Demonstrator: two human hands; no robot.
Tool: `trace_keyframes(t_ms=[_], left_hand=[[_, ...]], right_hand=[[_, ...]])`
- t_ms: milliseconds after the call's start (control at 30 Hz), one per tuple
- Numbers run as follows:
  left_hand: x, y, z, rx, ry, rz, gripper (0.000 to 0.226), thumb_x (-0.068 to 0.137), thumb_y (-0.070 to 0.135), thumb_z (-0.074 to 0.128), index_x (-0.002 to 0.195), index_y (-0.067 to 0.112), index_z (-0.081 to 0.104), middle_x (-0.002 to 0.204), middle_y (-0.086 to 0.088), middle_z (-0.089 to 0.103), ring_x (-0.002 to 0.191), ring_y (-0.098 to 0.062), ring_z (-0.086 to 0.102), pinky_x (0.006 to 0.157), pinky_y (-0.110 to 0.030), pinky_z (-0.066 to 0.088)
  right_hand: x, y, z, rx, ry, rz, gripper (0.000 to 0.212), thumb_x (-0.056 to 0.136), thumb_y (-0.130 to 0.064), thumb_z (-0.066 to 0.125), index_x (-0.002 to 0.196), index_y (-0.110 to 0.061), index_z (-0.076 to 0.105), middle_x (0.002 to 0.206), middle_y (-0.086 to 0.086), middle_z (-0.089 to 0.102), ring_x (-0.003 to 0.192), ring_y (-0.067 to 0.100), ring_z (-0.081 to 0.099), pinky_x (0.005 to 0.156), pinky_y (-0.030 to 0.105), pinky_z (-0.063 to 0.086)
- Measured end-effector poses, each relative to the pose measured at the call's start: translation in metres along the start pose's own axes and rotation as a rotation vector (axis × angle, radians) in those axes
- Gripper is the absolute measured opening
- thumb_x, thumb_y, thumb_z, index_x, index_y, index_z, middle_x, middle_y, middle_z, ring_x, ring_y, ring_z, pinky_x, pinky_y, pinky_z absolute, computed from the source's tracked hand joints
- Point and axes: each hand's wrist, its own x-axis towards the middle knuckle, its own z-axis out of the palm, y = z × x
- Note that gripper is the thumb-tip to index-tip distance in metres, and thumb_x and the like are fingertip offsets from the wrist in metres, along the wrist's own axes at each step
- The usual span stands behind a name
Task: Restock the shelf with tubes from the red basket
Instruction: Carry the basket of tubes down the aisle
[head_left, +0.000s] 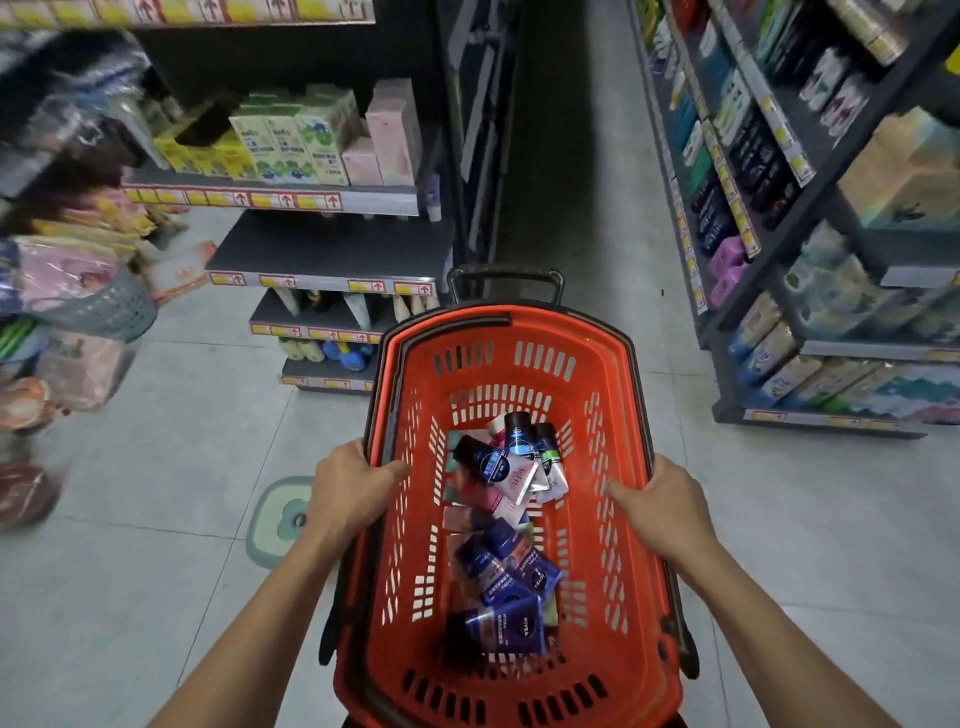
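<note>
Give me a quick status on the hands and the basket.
Left hand and right hand both gripping the red basket rims. Tubes piled inside, none shelved. Aisle floor ahead looks clear.

A pale grey tiled shop floor runs between two dark metal shelving units. The left unit carries green, yellow and pink cartons on an upper tier above a bare grey tier, with bottles lower down. The right unit holds rows of dark bottles and boxed goods. A green-rimmed square mat lies flat on the tiles.
</note>
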Motion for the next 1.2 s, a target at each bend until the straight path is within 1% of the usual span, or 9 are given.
trace_keyframes(t_ms=[200, 333, 467, 633, 867, 933, 1033, 1133, 1200], left_hand=[[0.019, 0.024, 0.012, -0.001, 0.049, -0.063, 0.032, 0.088, 0.038, 0.076, 0.108, 0.017, 0.063, 0.083, 0.002, 0.077, 0.065, -0.015, 0.077, 0.072, -0.041, 0.065], [0.038, 0.028, 0.015, -0.022, 0.081, -0.103, 0.032, 0.087, 0.041, 0.077, 0.103, 0.018, 0.063, 0.082, 0.002, 0.077, 0.064, -0.016, 0.076, 0.072, -0.043, 0.065], [0.066, 0.031, 0.012, -0.042, 0.070, -0.121, 0.034, 0.085, 0.043, 0.077, 0.104, 0.018, 0.063, 0.083, 0.002, 0.077, 0.064, -0.016, 0.077, 0.072, -0.044, 0.065], [0.105, 0.038, -0.009, -0.149, 0.081, -0.125, 0.033, 0.088, 0.036, 0.077, 0.110, 0.016, 0.063, 0.085, 0.000, 0.077, 0.064, -0.016, 0.077, 0.070, -0.038, 0.064], [0.159, 0.015, -0.064, -0.235, 0.178, -0.207, 0.031, 0.087, 0.037, 0.077, 0.110, 0.019, 0.065, 0.086, 0.002, 0.077, 0.067, -0.017, 0.077, 0.072, -0.039, 0.065], [0.169, 0.003, -0.082, -0.246, 0.222, -0.248, 0.027, 0.087, 0.034, 0.077, 0.107, 0.019, 0.068, 0.085, 0.003, 0.077, 0.067, -0.015, 0.076, 0.066, -0.032, 0.062], [0.179, -0.017, -0.105, -0.261, 0.293, -0.315, 0.021, 0.085, 0.029, 0.076, 0.101, 0.018, 0.071, 0.081, 0.006, 0.076, 0.067, -0.013, 0.073, 0.061, -0.025, 0.055], [0.185, -0.036, -0.123, -0.314, 0.345, -0.400, 0.024, 0.085, 0.030, 0.077, 0.103, 0.017, 0.070, 0.081, 0.005, 0.075, 0.066, -0.014, 0.074, 0.061, -0.026, 0.056], [0.186, -0.046, -0.133, -0.346, 0.380, -0.446, 0.030, 0.083, 0.038, 0.078, 0.105, 0.019, 0.068, 0.083, 0.005, 0.076, 0.067, -0.015, 0.074, 0.067, -0.031, 0.060]], right_hand=[[0.047, -0.014, -0.014, -0.006, -0.055, -0.018, 0.032, 0.090, -0.043, 0.073, 0.110, -0.022, 0.059, 0.091, -0.006, 0.071, 0.073, 0.012, 0.072, 0.066, 0.031, 0.058], [0.072, -0.033, -0.015, -0.043, -0.073, -0.029, 0.028, 0.091, -0.038, 0.073, 0.107, -0.020, 0.057, 0.084, -0.011, 0.066, 0.067, 0.005, 0.067, 0.054, 0.021, 0.047], [0.098, -0.052, -0.004, -0.100, -0.072, -0.017, 0.030, 0.091, -0.040, 0.072, 0.107, -0.018, 0.058, 0.082, -0.011, 0.064, 0.066, 0.005, 0.065, 0.053, 0.021, 0.044], [0.140, -0.106, 0.013, -0.191, -0.044, -0.066, 0.030, 0.089, -0.041, 0.074, 0.104, -0.017, 0.062, 0.084, -0.006, 0.065, 0.066, 0.005, 0.061, 0.053, 0.021, 0.041], [0.191, -0.198, 0.074, -0.305, -0.135, -0.146, 0.026, 0.086, -0.042, 0.075, 0.096, -0.022, 0.061, 0.082, -0.006, 0.070, 0.069, 0.013, 0.067, 0.060, 0.029, 0.052], [0.201, -0.225, 0.098, -0.352, -0.165, -0.179, 0.024, 0.085, -0.043, 0.075, 0.092, -0.025, 0.060, 0.081, -0.006, 0.070, 0.069, 0.014, 0.067, 0.062, 0.031, 0.054], [0.213, -0.265, 0.134, -0.427, -0.225, -0.239, 0.025, 0.084, -0.042, 0.075, 0.090, -0.024, 0.059, 0.080, -0.007, 0.069, 0.066, 0.011, 0.065, 0.057, 0.027, 0.048], [0.223, -0.295, 0.168, -0.470, -0.273, -0.297, 0.026, 0.082, -0.042, 0.077, 0.090, -0.023, 0.061, 0.082, -0.005, 0.070, 0.070, 0.015, 0.068, 0.065, 0.032, 0.055], [0.227, -0.313, 0.187, -0.506, -0.299, -0.334, 0.026, 0.081, -0.041, 0.076, 0.091, -0.022, 0.061, 0.083, -0.004, 0.070, 0.073, 0.018, 0.068, 0.069, 0.036, 0.057]])
